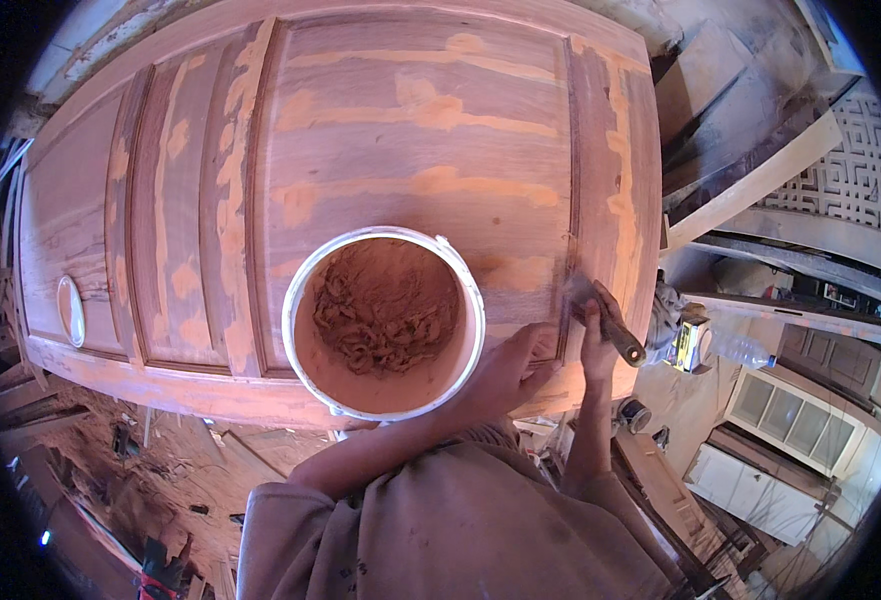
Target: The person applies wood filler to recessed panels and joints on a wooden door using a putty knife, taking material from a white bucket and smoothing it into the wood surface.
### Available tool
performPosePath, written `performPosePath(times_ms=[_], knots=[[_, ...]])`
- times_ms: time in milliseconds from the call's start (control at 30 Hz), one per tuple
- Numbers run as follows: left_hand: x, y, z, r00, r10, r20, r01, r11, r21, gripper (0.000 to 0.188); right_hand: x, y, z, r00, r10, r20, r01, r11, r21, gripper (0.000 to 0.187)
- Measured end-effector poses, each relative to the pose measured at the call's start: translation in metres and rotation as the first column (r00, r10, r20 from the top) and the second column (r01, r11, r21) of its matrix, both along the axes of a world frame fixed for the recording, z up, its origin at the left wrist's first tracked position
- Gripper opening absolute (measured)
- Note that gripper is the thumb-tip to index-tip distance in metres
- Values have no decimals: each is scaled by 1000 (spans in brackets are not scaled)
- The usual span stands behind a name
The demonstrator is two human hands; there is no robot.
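Note:
A large reddish-brown wooden panelled door lies flat before me, with streaks of orange filler across its panels and rails. On its near side stands a white-rimmed bucket, part full of thick brown-red filler paste. My right hand grips a putty knife by its wooden handle. Its blade is near the moulding on the door's right side. Just right of the bucket, my left hand is low over the door with its fingers curled. What those fingers hold, if anything, is hidden.
A white-rimmed lid lies on the door's left end. Beyond the right edge are a clear plastic bottle, a small yellow-and-white box, a can and leaning boards. Wood scraps and shavings litter the floor at lower left.

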State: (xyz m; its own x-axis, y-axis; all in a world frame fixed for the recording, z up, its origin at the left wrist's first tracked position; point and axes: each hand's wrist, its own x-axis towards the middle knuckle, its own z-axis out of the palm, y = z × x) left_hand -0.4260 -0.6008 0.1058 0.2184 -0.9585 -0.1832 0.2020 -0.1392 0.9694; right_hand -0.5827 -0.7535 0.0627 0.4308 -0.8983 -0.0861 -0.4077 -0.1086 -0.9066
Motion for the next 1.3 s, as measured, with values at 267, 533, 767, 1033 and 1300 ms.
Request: performPosePath(times_ms=[267, 533, 767, 1033, 1300], knots=[[-3, 11, -26, 1000, 30, 11, -30, 996, 88, 43, -1, -61, 11, 967, 205, -151, -191, 976, 100, 36], [0, 20, -27, 996, 79, 48, -83, 992, 96, 40, 19, -90, 5, 925, 318, -209, -284, 942, 178, 31], [2, 22, -26, 994, 107, 20, -108, 991, 81, 38, 26, -89, 9, 937, 303, -172, -268, 943, 200, 27], [5, 21, -24, 996, 88, 14, -89, 993, 73, 40, 25, -97, 1, 908, 359, -216, -313, 924, 219, 29], [5, 19, -21, 995, 93, -40, -89, 991, 96, 39, 26, -95, -4, 917, 342, -206, -314, 936, 160, 25]])
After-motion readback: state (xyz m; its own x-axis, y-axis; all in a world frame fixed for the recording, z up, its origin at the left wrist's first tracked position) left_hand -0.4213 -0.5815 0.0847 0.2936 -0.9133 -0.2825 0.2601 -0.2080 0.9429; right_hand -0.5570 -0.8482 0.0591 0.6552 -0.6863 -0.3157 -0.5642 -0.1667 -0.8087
